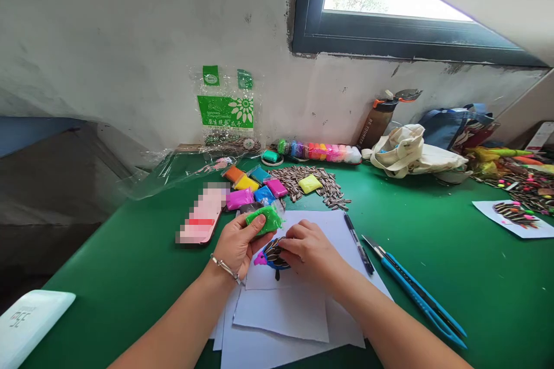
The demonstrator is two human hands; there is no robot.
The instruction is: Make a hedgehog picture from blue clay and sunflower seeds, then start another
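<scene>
Some of the seed figure (272, 252) hides behind right fingers (292, 245), grip unclear; left fingers (255, 226) clamp green packet (271, 218).

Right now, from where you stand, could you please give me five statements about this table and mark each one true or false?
1. The left hand holds a green packet. True.
2. The right hand is gripping the pen. False: its fingers are at the hedgehog-like figure, and the pen lies apart, to the right of that hand.
3. A yellow packet lies on the dark seeds behind the paper. True.
4. The bracelet is on the right wrist. False: it is on the left wrist.
5. The figure's head is green. False: it is pink.
</scene>
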